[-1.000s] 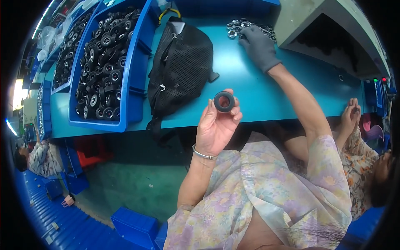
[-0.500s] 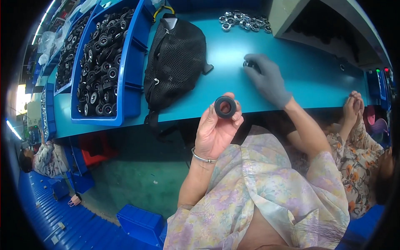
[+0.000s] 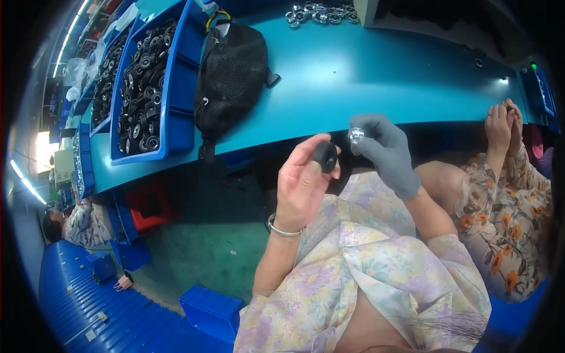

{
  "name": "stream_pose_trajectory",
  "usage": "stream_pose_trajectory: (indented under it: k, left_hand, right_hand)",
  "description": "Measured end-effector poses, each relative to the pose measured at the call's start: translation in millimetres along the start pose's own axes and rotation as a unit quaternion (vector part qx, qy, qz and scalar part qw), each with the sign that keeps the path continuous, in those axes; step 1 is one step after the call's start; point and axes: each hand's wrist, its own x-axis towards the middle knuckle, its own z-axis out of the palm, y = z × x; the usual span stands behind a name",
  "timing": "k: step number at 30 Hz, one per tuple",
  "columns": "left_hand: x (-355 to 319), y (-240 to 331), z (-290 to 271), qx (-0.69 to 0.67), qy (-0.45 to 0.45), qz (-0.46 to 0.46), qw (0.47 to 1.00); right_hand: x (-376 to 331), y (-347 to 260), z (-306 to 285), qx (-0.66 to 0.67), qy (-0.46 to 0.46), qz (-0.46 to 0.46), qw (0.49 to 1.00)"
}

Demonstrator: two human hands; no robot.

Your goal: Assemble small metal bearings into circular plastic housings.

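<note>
Between the thumb and fingers of my bare left hand [image 3: 303, 185] is a small black rubber tyre [image 3: 325, 157], turned partly edge-on. My right hand [image 3: 388, 153], in a grey glove, pinches a shiny chrome wheel rim [image 3: 355, 135] a short way to the tyre's right. Tyre and rim are apart, both held in the air in front of the table's near edge. More chrome wheel rims [image 3: 321, 13] lie in a loose group at the far side of the blue-green tabletop [image 3: 329, 82].
A black mesh bag [image 3: 232, 73] lies on the table's left. Beyond it stands a blue bin [image 3: 184, 100] heaped with black wheels [image 3: 141, 88]. On the right, a co-worker's hands [image 3: 500, 123] are close together. A grey housing [image 3: 418, 44] stands at the back right.
My right hand has come back from the tabletop toward my left hand, carrying the rim. The tyre has turned from face-up to partly edge-on. The whole view has shifted slightly.
</note>
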Motion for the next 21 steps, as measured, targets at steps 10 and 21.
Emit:
stream_pose_trajectory:
  k: [10,21]
  left_hand:
    - [-23,2,30,0.577,0.07,0.184,0.792]
    - [-29,4,38,0.613,0.115,0.168,0.763]
  right_hand:
    - [-29,9,0,0.264,-0.103,0.126,0.951]
    - [-35,24,5,0.392,-0.183,0.179,0.883]
